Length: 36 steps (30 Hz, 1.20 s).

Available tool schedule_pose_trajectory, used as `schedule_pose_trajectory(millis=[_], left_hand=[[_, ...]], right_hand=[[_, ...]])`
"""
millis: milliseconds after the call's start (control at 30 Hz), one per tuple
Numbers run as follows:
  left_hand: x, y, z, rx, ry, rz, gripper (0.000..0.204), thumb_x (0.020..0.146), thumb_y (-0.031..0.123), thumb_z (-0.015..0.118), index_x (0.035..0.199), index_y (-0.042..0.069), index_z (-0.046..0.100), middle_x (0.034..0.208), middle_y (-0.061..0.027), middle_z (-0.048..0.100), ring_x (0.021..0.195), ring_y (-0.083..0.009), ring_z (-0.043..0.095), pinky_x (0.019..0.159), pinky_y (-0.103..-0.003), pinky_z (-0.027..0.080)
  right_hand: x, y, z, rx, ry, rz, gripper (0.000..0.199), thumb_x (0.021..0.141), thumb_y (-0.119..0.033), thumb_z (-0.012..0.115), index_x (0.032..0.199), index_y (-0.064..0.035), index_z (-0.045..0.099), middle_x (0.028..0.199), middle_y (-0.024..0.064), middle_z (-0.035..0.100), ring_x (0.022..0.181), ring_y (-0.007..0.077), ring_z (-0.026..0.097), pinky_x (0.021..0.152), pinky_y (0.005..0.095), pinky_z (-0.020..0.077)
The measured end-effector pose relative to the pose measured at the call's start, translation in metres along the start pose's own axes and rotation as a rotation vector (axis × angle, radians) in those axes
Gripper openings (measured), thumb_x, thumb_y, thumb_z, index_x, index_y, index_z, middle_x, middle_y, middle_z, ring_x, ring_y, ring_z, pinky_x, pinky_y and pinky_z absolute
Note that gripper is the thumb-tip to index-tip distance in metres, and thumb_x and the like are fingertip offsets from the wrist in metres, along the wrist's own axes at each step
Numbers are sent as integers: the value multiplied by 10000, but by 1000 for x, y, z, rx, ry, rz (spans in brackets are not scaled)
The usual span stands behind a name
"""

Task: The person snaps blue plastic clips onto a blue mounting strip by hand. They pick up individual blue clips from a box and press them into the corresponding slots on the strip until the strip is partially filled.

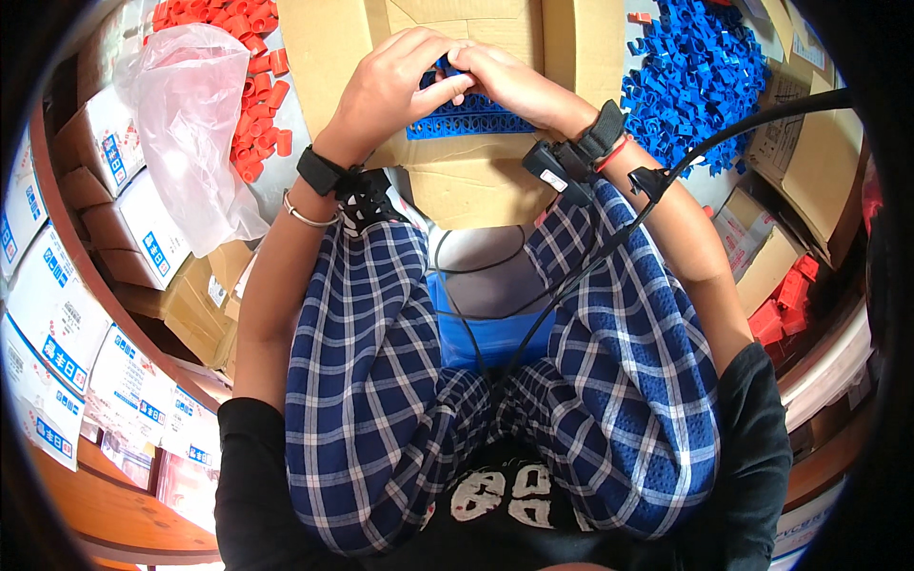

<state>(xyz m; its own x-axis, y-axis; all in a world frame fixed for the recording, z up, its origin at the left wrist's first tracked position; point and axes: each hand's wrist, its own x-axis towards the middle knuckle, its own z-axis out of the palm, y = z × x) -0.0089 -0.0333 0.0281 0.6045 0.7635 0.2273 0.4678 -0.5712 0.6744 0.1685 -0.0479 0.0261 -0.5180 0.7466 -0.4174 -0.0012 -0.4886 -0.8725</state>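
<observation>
My left hand (402,76) and my right hand (509,88) meet over an open cardboard box (457,186). Their curled fingers and thumbs close together on a small blue plastic piece (444,65), mostly hidden by the fingers. Below them in the box, blue plastic clips (468,122) lie packed side by side in rows. The hands cover part of these rows.
Loose orange-red plastic pieces (259,90) lie to the left, beside a clear plastic bag (190,124). A heap of blue clips (690,81) spreads at the right. White cartons (57,295) line the left side. A black cable (752,116) crosses my right forearm.
</observation>
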Motion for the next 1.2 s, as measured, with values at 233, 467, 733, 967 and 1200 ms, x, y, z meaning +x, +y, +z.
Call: schedule_pose_trajectory(millis=[233,467,733,967,1200], left_hand=[[1,5,0,-58,20,-26,305,756,231,744,944,20,627,872,-111,624,764,-266,618,681,-328,504],[1,7,0,-65,-8,-73,311,757,231,747,953,20,630,860,-108,619,744,-263,613,670,-322,499],[0,3,6,-194,79,-216,336,808,255,697,1040,31,605,915,-110,591,788,-239,609,714,-319,493],[-2,-2,5,-784,93,-420,287,854,201,674,1086,48,603,893,-37,558,786,-109,562,686,-242,466],[-6,-7,-2,-424,10,-398,352,814,237,719,1101,67,605,881,-31,546,748,-107,543,669,-241,466]], right_hand=[[6,13,-6,191,-92,56,314,944,-282,377,834,-39,541,738,4,525,688,80,497,650,227,411],[7,16,-12,202,-129,97,313,947,-297,396,835,-47,547,726,-1,518,662,77,481,631,211,394],[11,4,-11,584,-209,114,290,982,-308,440,910,-57,566,771,4,541,673,91,486,699,244,451],[11,13,-21,558,-230,50,287,972,-253,468,1009,2,596,932,60,631,754,93,564,768,244,482],[6,16,-12,464,-79,85,256,958,-260,493,961,-26,598,864,20,612,730,66,558,736,211,471]])
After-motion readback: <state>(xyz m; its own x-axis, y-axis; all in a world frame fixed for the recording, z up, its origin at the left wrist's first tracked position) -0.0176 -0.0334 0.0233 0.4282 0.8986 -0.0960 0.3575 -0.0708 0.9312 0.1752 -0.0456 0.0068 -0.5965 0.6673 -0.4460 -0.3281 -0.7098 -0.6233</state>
